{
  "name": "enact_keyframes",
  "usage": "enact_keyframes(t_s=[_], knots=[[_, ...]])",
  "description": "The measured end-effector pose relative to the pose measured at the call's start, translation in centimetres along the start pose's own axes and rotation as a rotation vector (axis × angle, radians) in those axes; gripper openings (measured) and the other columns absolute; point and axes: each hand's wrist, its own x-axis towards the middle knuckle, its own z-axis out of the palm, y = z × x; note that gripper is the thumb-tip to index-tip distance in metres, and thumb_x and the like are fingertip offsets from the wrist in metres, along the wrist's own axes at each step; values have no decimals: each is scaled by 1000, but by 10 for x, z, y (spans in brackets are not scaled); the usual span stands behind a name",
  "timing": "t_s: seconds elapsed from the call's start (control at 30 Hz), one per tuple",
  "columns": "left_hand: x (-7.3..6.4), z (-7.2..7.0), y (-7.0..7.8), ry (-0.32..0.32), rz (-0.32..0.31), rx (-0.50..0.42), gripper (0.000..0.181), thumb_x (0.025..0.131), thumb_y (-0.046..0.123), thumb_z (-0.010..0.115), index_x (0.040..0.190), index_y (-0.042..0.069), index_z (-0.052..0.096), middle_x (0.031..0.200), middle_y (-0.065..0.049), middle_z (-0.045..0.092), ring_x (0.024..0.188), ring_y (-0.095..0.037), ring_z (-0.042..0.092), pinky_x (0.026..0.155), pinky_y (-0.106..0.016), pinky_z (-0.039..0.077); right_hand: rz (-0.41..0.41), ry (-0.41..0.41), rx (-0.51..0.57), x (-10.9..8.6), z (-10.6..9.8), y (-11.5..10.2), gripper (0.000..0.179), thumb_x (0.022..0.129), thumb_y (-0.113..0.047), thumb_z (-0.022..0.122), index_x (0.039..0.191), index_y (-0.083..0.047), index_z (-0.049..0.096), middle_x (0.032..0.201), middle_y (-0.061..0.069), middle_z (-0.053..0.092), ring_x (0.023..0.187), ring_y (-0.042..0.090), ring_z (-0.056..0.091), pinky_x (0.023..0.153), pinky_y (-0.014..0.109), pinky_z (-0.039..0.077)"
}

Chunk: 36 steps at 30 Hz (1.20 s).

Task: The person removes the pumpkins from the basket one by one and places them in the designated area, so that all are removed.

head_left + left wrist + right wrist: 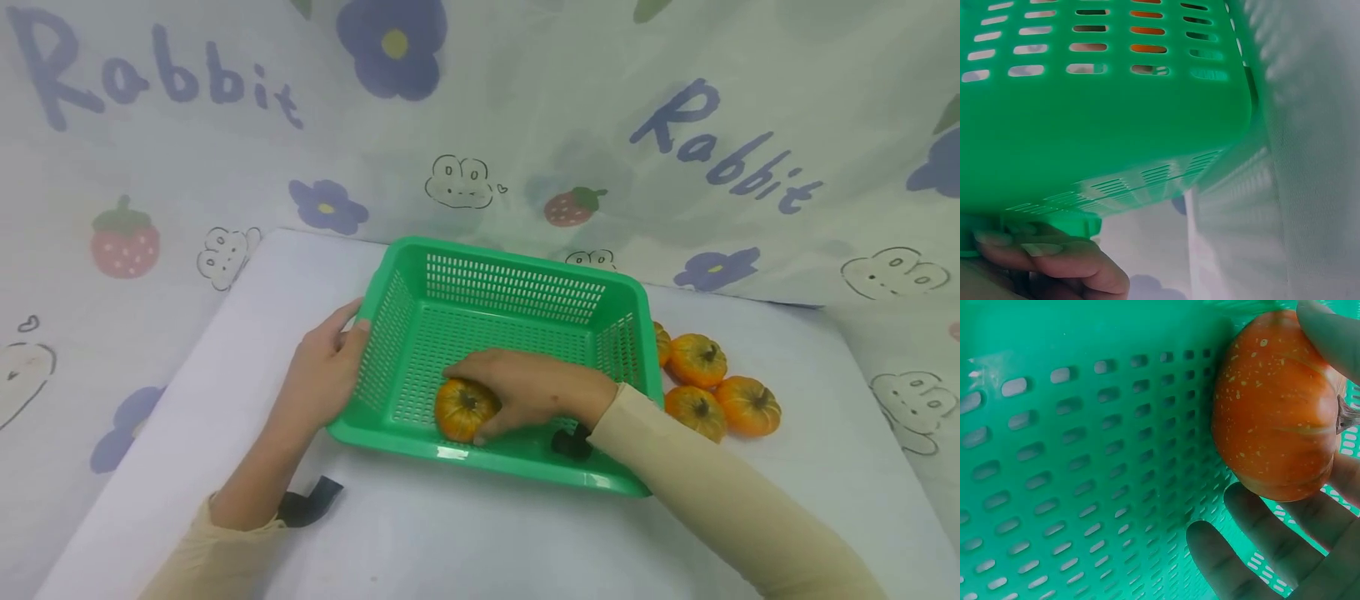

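Observation:
A green plastic basket point(517, 475) with slotted walls stands on the white table. My left hand point(324, 371) grips its left rim; in the left wrist view that hand's curled fingers point(1079, 259) show below the basket wall point(1110, 112). Inside the basket, near its front wall, is a small orange pumpkin point(459, 410) with a brown stem. My right hand point(525, 387) reaches in over the front right and holds this pumpkin. In the right wrist view the thumb point(1332, 337) lies on one side of the pumpkin point(1272, 412) and fingers point(1266, 519) on the other.
Several small orange pumpkins point(748, 406) sit on the table just right of the basket, one partly hidden by its rim. A patterned cloth point(487, 108) hangs behind the table. Dark straps point(311, 504) show near both wrists.

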Motion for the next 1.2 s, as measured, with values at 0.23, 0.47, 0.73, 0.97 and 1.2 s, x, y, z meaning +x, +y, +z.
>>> enact_keyframes(t_s=[0.23,0.47,0.73,0.97,1.2], knots=[[0,-2,2,-7,-5,-21,63,113,49,32,167,16,26,129,-26,66,81,-27,69,65,-39,57,0,9,1,1,-1,-2,83,86,-37,88,155,-13,49,148,-2,56,133,16,50,110,36,43],[1,-2,3,-8,1,-33,62,113,47,32,167,16,26,129,-26,66,81,-27,69,65,-39,56,21,15,5,1,-2,-2,83,86,-36,87,156,-13,48,149,-1,55,133,16,51,110,36,43],[3,2,4,-30,-9,-85,60,114,43,36,166,15,27,127,-25,67,84,-28,69,69,-39,57,51,79,91,-14,-15,-5,86,89,-26,84,159,-8,37,146,3,56,124,16,56,105,34,48],[3,3,6,-26,-14,-89,59,114,41,36,166,14,29,131,-25,66,86,-28,70,70,-38,56,59,229,48,-59,-44,-18,80,89,-32,85,154,-12,43,138,-3,59,115,12,59,96,33,53],[-1,-2,3,-10,-34,-72,59,114,44,35,166,18,29,138,-24,63,92,-29,69,74,-38,55,81,409,8,-128,-56,-26,82,86,-26,89,154,-16,43,139,-6,56,115,11,58,94,40,55]])
